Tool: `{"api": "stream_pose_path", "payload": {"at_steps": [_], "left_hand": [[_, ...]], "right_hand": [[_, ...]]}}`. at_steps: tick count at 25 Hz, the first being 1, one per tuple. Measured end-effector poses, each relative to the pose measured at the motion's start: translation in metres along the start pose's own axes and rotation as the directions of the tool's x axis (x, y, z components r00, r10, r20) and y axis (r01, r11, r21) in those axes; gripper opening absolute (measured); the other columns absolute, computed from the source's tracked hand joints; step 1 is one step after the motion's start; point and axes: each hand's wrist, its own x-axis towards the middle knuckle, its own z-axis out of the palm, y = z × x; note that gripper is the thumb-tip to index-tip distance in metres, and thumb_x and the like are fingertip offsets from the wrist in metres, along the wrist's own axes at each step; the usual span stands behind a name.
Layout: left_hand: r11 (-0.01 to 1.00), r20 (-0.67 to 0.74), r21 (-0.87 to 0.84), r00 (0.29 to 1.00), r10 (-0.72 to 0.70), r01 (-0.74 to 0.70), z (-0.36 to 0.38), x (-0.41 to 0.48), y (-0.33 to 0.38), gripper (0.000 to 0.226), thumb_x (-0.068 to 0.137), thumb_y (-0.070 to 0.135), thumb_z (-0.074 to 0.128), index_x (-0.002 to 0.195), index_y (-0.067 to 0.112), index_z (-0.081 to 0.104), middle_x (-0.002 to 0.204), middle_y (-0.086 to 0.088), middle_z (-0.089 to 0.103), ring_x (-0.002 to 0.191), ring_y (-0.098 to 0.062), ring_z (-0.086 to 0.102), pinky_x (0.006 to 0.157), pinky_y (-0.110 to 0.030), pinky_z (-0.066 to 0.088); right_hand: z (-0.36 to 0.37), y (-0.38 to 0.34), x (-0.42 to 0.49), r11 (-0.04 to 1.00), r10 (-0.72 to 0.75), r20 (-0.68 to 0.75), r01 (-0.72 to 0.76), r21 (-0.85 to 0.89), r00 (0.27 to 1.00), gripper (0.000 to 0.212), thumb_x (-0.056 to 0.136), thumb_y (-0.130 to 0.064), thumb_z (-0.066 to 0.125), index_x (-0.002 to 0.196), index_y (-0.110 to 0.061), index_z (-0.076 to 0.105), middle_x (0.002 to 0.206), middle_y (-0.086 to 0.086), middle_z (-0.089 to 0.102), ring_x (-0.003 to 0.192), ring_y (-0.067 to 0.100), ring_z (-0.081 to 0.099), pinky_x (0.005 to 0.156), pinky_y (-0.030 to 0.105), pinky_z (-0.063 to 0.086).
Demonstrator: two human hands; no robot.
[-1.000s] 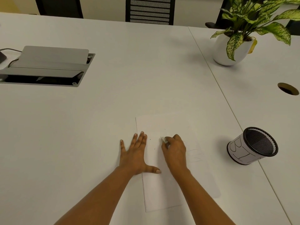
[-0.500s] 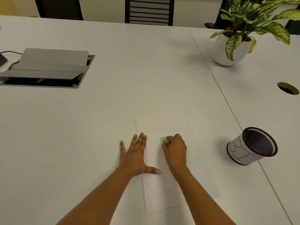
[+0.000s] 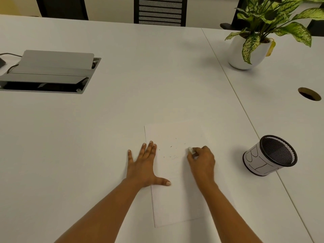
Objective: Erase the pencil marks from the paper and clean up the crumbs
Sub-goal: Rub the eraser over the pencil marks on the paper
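Paper (image 3: 175, 199): a single white sheet, which lay flat on the white surface (image 3: 105, 128), left of the mesh pen cup (image 3: 268, 156), near it but not touching.

Left hand (image 3: 143, 165) was at the sheet's edge farthest from the cup. Its fingers (image 3: 150, 149) were straight and spread, pressing flat. The thumb was on the sheet and the outer fingers on the bare surface.

Right hand (image 3: 203, 160) was over the cup-side half of the sheet. Its fingers (image 3: 194, 154) were curled and pinched a small white eraser (image 3: 190, 150). Could not tell whether the eraser tip touched the sheet.

Dark crumbs (image 3: 171, 146) were scattered on the sheet between the hands, on the side away from the cup from the eraser. One faint grey trace (image 3: 174, 156) showed among them. Any marks under the right hand were hidden.

Handling (judgement):
- Sheet looked thin, light and limp. It was likely to slide on the smooth surface and to buckle if rubbed toward an unpinned edge.
- It seemed better held by flat pressure close to the rubbing spot than by gripping. For lifting, a free corner was the place to take it.
- Eraser was probably soft and grippy, so a short pinch near the tip suited it.
- Crumbs were very light and a brisk sweep would probably scatter them. A gentle brush toward one edge, or tipping the sheet, seemed safer.
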Motion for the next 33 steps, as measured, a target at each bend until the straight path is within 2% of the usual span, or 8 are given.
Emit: {"api": "stream_pose_path", "payload": {"at_steps": [3, 7, 14, 18, 20, 27, 31, 33], "left_hand": [[1.000, -0.005, 0.001, 1.000, -0.003, 0.003, 0.000, 0.000, 0.000, 0.133, 0.053, 0.085, 0.051, 0.143, 0.020, -0.023, 0.150, 0.007, -0.029, 0.137, -0.013, -0.026, 0.107, -0.057, -0.015], [1.000, -0.003, 0.011, 1.000, -0.003, 0.003, 0.001, 0.000, 0.000, 0.134, 0.051, 0.085, 0.050, 0.142, 0.020, -0.022, 0.151, 0.006, -0.028, 0.138, -0.013, -0.025, 0.108, -0.058, -0.014], [1.000, 0.010, 0.005, 1.000, -0.004, 0.004, 0.000, 0.000, 0.000, 0.134, 0.051, 0.086, 0.050, 0.142, 0.020, -0.023, 0.150, 0.007, -0.030, 0.137, -0.013, -0.027, 0.107, -0.057, -0.016], [1.000, 0.002, 0.008, 1.000, -0.001, 0.001, 0.000, 0.001, 0.001, 0.133, 0.051, 0.086, 0.048, 0.142, 0.020, -0.023, 0.150, 0.006, -0.029, 0.138, -0.013, -0.025, 0.108, -0.058, -0.014], [1.000, 0.000, 0.012, 1.000, 0.000, 0.000, 0.000, 0.001, 0.001, 0.136, 0.046, 0.090, 0.043, 0.142, 0.020, -0.023, 0.149, 0.007, -0.030, 0.138, -0.012, -0.026, 0.107, -0.058, -0.014], [1.000, 0.011, 0.002, 1.000, -0.006, 0.006, 0.000, 0.000, 0.000, 0.134, 0.051, 0.086, 0.050, 0.142, 0.021, -0.024, 0.148, 0.008, -0.031, 0.137, -0.012, -0.028, 0.106, -0.056, -0.017], [1.000, 0.000, 0.007, 1.000, -0.005, 0.005, -0.001, 0.000, 0.002, 0.132, 0.052, 0.085, 0.049, 0.142, 0.020, -0.023, 0.150, 0.007, -0.029, 0.138, -0.013, -0.025, 0.107, -0.057, -0.015], [1.000, -0.009, 0.019, 1.000, 0.003, -0.003, 0.000, 0.000, 0.001, 0.133, 0.051, 0.088, 0.045, 0.142, 0.020, -0.023, 0.150, 0.006, -0.029, 0.138, -0.013, -0.025, 0.107, -0.058, -0.015]], "right_hand": [[0.017, -0.018, -0.018, 1.000, -0.018, 0.076, 0.016, 0.025, 0.997, 0.015, 0.086, -0.012, 0.057, 0.087, 0.002, 0.063, 0.082, 0.005, 0.047, 0.074, 0.021, 0.052, 0.066, 0.024, 0.036], [0.035, -0.026, -0.041, 0.981, -0.194, 0.183, 0.194, 0.021, 0.964, 0.017, 0.086, -0.015, 0.057, 0.087, 0.000, 0.066, 0.076, 0.001, 0.043, 0.069, 0.018, 0.049, 0.060, 0.018, 0.037], [-0.002, 0.002, 0.007, 0.997, 0.015, 0.004, -0.014, -0.076, 1.000, 0.020, 0.088, -0.016, 0.055, 0.089, 0.002, 0.064, 0.085, 0.011, 0.051, 0.072, 0.017, 0.045, 0.066, 0.022, 0.030], [0.034, -0.026, -0.040, 0.987, -0.157, 0.174, 0.162, -0.013, 0.972, 0.015, 0.085, -0.012, 0.056, 0.085, 0.001, 0.063, 0.080, 0.004, 0.046, 0.072, 0.016, 0.047, 0.062, 0.020, 0.033], [0.035, -0.026, -0.040, 0.977, -0.206, 0.163, 0.212, -0.020, 0.965, 0.017, 0.086, -0.015, 0.056, 0.084, 0.000, 0.065, 0.077, 0.002, 0.044, 0.069, 0.017, 0.047, 0.061, 0.023, 0.035], [0.001, -0.004, 0.011, 0.995, 0.041, -0.026, -0.043, -0.090, 0.999, 0.021, 0.088, -0.015, 0.053, 0.081, 0.003, 0.061, 0.083, 0.009, 0.049, 0.078, 0.029, 0.056, 0.064, 0.027, 0.034], [0.034, -0.031, -0.029, 0.991, -0.118, 0.158, 0.127, -0.049, 0.980, 0.016, 0.085, -0.011, 0.055, 0.084, 0.003, 0.062, 0.084, 0.009, 0.050, 0.075, 0.021, 0.050, 0.065, 0.024, 0.033], [0.042, -0.034, -0.039, 0.978, -0.196, 0.168, 0.204, -0.031, 0.966, 0.018, 0.086, -0.014, 0.054, 0.082, 0.001, 0.062, 0.078, 0.004, 0.045, 0.072, 0.017, 0.047, 0.064, 0.025, 0.034]]}}
